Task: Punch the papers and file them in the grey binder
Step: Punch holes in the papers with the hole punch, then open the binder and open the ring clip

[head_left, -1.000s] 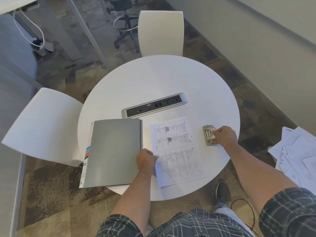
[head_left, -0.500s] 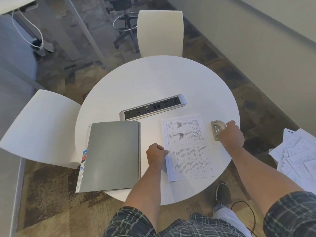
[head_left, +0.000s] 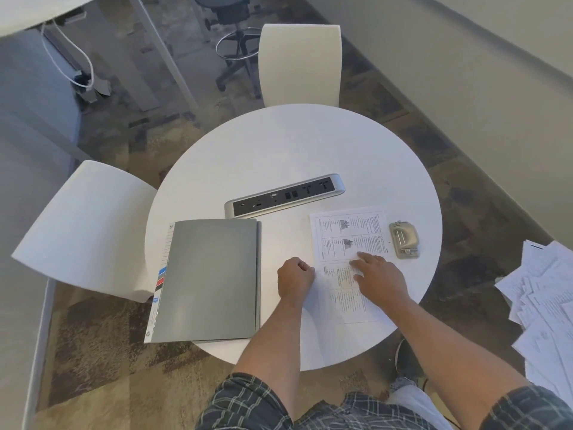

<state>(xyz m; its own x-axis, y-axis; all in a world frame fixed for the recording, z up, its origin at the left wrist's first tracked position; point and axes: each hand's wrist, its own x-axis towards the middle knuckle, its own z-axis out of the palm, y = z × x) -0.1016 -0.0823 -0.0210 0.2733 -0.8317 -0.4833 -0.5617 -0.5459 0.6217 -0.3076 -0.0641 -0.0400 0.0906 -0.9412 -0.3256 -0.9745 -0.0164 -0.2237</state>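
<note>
Right now the person is squaring up the printed papers point(head_left: 347, 243) on the round white table point(head_left: 279, 144) so their right edge is lying just beside the metal hole punch point(head_left: 404, 240). The left hand point(head_left: 294, 279) is curled into a loose fist, its fingers closed on the sheet's left edge, though from this angle it is hard to tell whether it is pinching the paper or only pressing on it. The right hand point(head_left: 376, 276) is resting flat on the page with fingers spread and gripping nothing. The grey binder point(head_left: 207, 280) is lying shut at the left of the table, well apart from the papers, with the power strip point(head_left: 285, 195) behind both.

To do this step well, the person is probably needing to tap the sheets flush, feed that right edge fully into the punch's slot, and centre it before pressing down.

Compared with half a second ago, the right hand is no longer sitting on the punch; it has let go and come across onto the page, leaving the punch free, while the papers have slid a little nearer to it.
</note>
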